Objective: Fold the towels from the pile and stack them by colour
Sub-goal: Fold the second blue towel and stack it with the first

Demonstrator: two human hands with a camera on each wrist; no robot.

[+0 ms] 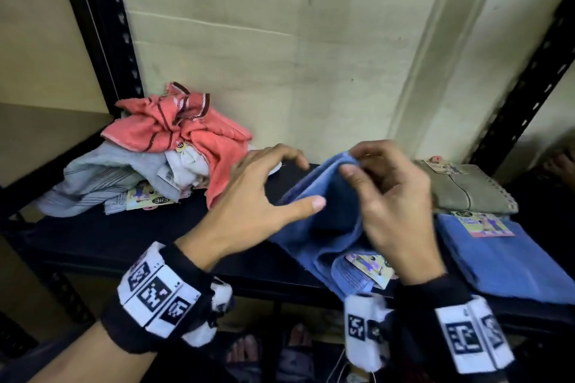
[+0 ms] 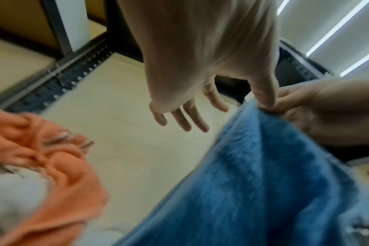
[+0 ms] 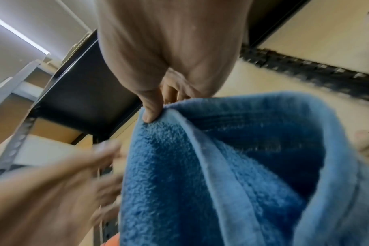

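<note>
A blue towel (image 1: 323, 227) hangs lifted over the black shelf (image 1: 124, 236), its paper tag near the shelf's front edge. My right hand (image 1: 385, 193) pinches its top edge between thumb and fingers; the right wrist view shows the thumb pressed on the towel (image 3: 221, 166). My left hand (image 1: 264, 193) is spread open just left of the towel, holding nothing, its fingers (image 2: 185, 116) straight beside the blue cloth (image 2: 253, 183). An unfolded pile (image 1: 161, 149) of coral, grey and white towels lies at the back left. To the right lie a folded blue towel (image 1: 504, 261) and a folded grey-beige towel (image 1: 466, 190).
Black slotted uprights (image 1: 102, 25) frame the shelf at left and right (image 1: 529, 87), with a pale wall close behind. Bare black shelf shows between the pile and the lifted towel. Feet in sandals (image 1: 267, 354) stand below the shelf's front edge.
</note>
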